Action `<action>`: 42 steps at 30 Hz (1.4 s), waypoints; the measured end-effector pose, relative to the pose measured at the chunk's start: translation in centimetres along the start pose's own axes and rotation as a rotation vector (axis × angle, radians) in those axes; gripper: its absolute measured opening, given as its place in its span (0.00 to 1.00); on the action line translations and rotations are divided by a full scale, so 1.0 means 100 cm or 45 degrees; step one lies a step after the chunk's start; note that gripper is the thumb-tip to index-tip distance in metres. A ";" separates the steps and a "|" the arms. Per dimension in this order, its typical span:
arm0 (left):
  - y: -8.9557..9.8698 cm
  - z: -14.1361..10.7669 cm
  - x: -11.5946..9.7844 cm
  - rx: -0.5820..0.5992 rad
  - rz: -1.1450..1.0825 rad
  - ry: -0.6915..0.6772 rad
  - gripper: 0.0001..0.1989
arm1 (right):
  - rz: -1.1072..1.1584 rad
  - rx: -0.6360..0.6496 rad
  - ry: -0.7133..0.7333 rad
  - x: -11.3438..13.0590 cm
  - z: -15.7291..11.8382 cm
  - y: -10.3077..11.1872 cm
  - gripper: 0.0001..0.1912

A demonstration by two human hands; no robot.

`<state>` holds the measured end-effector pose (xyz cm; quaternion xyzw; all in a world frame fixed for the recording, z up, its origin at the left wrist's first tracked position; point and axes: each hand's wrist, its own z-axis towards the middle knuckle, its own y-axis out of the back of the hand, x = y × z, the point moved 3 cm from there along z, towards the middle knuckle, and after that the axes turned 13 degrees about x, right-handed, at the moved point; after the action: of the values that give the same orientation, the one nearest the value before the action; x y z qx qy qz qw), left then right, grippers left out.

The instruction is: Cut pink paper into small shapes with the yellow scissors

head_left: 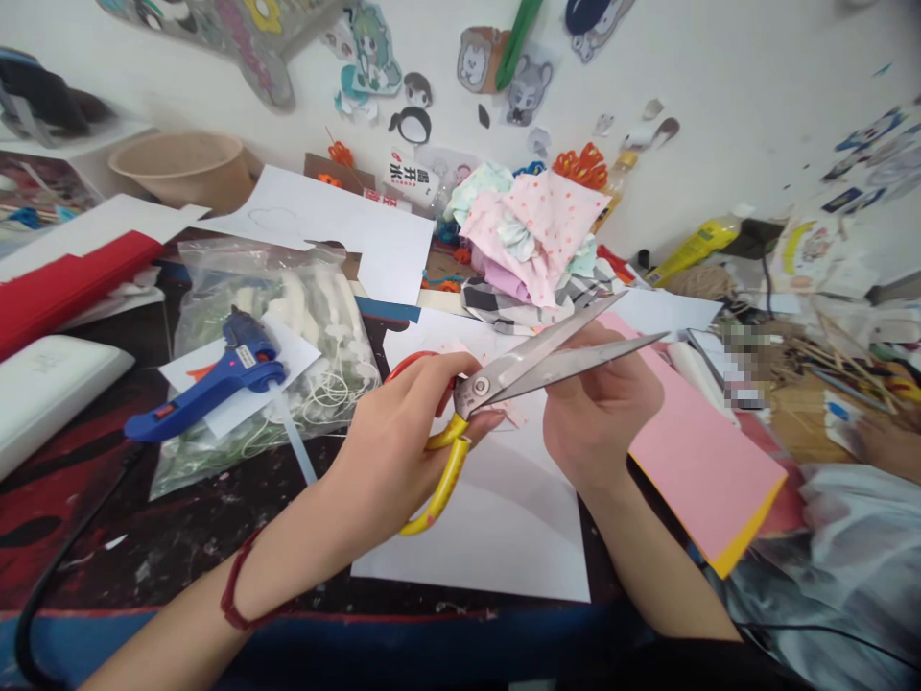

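My left hand [395, 432], with a dark red cord on its wrist, grips a pair of scissors [529, 365] by yellow and red handles. The blades stand apart and point to the right, crossing in front of my right hand [601, 413]. That hand's fingers are curled together behind the blades; what they pinch, if anything, is hidden. Beneath both hands lies a white sheet of paper [518, 547], with small pink scraps near its upper part. Pink paper [712, 461] over a yellow-orange sheet lies right of my right hand.
A blue glue gun [208, 389] rests on a plastic bag [331, 317] at left, beside a white box-like object [58, 393]. Behind are a bowl [179, 168] and bunched cloth [539, 230]. Another person's hand [888, 441] shows at the right edge.
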<state>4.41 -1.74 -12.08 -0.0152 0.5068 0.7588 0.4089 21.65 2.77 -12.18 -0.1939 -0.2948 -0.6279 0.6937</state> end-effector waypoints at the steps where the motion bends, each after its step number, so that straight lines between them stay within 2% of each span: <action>1: 0.000 0.000 0.000 -0.007 0.001 0.001 0.11 | -0.009 -0.003 0.006 0.000 0.000 0.000 0.06; 10: 0.005 0.001 0.000 0.042 -0.011 0.060 0.12 | -0.169 0.016 -0.002 0.000 0.004 0.006 0.03; 16: 0.005 0.004 0.004 0.107 -0.126 0.045 0.23 | -0.191 0.052 0.097 0.000 0.006 0.009 0.02; 20: 0.003 0.003 0.005 0.143 -0.151 0.059 0.22 | -0.187 0.055 0.091 -0.001 0.006 0.011 0.05; 33: 0.003 0.003 0.004 0.108 -0.051 0.047 0.19 | -0.067 0.085 0.100 -0.004 0.006 0.011 0.06; 42: 0.004 0.002 0.004 0.113 -0.049 0.036 0.17 | -0.098 0.097 0.081 -0.004 0.006 0.013 0.07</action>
<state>3.96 -1.40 -11.82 -0.0176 0.5453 0.7273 0.4164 22.82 3.61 -11.88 -0.1359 -0.3038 -0.6483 0.6849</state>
